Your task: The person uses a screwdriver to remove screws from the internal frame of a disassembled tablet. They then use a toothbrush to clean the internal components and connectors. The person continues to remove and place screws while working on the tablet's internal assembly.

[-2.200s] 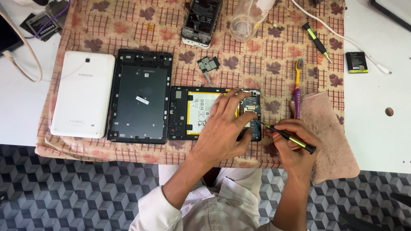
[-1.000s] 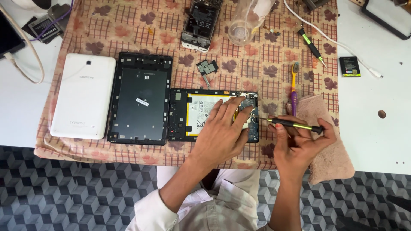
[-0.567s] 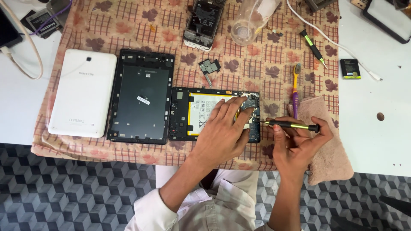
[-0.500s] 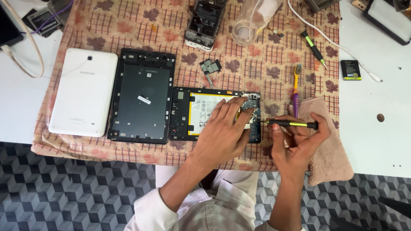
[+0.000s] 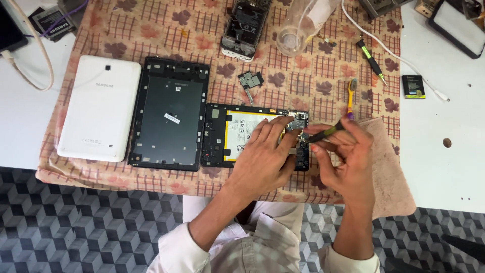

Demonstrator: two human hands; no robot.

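An opened tablet (image 5: 222, 132) with a yellow-edged battery lies on the patterned cloth. My left hand (image 5: 263, 156) rests flat on it, fingers spread over the battery and the circuit board at its right end. My right hand (image 5: 343, 157) grips a thin black and yellow screwdriver (image 5: 323, 134), whose tip points left onto the board beside my left fingertips. A black inner frame (image 5: 169, 121) and a white back cover (image 5: 98, 115) lie side by side to the left.
A dismantled phone (image 5: 245, 25), a clear plastic cup (image 5: 298, 31), a small loose part (image 5: 250, 81), a second screwdriver (image 5: 371, 59), a yellow-handled brush (image 5: 350, 93), a small battery (image 5: 413, 86), a white cable (image 5: 404, 59) and a brown rag (image 5: 389, 172) surround the work.
My right hand has swung the screwdriver from lying level over the rag to angled down, its tip now on the tablet's board. My left hand has stayed on the tablet.
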